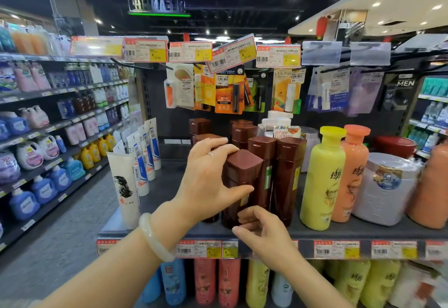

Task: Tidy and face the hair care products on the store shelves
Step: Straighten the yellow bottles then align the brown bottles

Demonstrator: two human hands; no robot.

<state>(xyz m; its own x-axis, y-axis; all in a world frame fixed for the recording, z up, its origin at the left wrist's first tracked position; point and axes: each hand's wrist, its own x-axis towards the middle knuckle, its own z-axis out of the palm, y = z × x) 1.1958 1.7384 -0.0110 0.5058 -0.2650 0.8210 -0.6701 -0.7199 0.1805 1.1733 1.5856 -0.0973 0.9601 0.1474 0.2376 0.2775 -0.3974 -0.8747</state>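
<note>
Several dark brown hair care bottles stand on the grey shelf [169, 186] in front of me. My left hand [208, 176] grips the front brown bottle [242, 174] near its cap, thumb on the front and fingers over the top. My right hand [264, 232] holds the same bottle low down, fingers curled at its base. Two more brown bottles [286, 174] stand close on its right, and others stand behind. A jade bangle is on my left wrist.
White tubes [135, 159] stand at the shelf's left end. A yellow bottle [322, 181], an orange bottle [349, 174] and a white jar [388, 191] stand to the right. Hanging lip balm cards [230, 89] overhang the shelf. Price tags line the front edge.
</note>
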